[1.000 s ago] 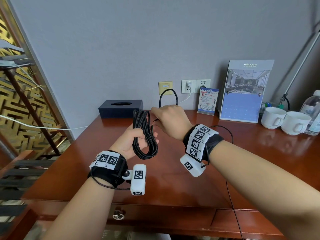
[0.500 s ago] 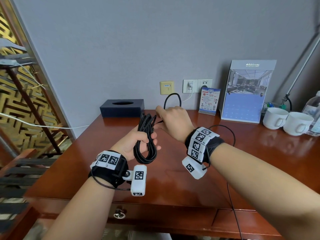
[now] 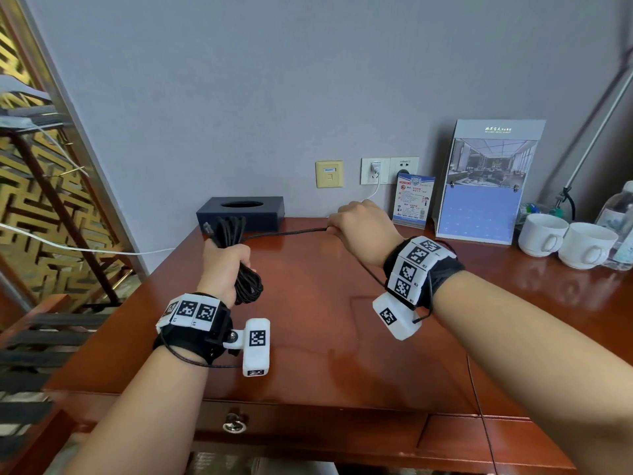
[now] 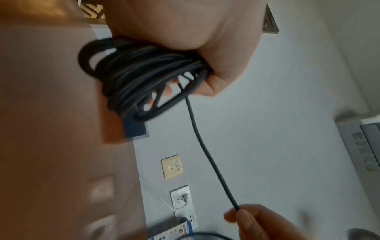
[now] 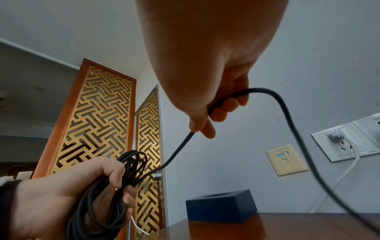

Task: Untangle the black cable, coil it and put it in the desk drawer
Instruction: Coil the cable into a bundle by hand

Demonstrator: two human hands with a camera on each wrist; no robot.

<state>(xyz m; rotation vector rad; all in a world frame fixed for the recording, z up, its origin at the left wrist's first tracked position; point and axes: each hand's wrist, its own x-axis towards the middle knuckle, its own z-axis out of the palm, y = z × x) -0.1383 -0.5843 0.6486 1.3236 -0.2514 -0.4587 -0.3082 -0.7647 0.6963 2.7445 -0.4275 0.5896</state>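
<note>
My left hand [image 3: 224, 265] grips a bundle of coiled black cable [image 3: 247, 286] [image 4: 141, 78] [image 5: 102, 203] above the left part of the wooden desk [image 3: 325, 337]. One free strand [image 3: 287, 232] [image 4: 207, 154] [image 5: 176, 152] runs taut from the coil rightward to my right hand [image 3: 363, 224] [image 5: 205, 120], which pinches it between thumb and fingers. Beyond the right hand the cable [image 5: 298, 133] loops down toward the desk. The desk drawer [image 3: 308, 423] with its round metal pull [image 3: 234, 424] is closed at the front edge.
A dark tissue box [image 3: 241, 214] stands at the back left of the desk. Wall sockets [image 3: 388, 170] hold a white plug and lead. A leaflet stand [image 3: 412, 200], a blue calendar [image 3: 486, 186], two white cups [image 3: 565, 243] and a water bottle [image 3: 620, 214] line the back right.
My hands have drawn apart: the right hand slid right along the cable, pulling a strand straight, while the left hand with the coil moved left and lower toward the desk.
</note>
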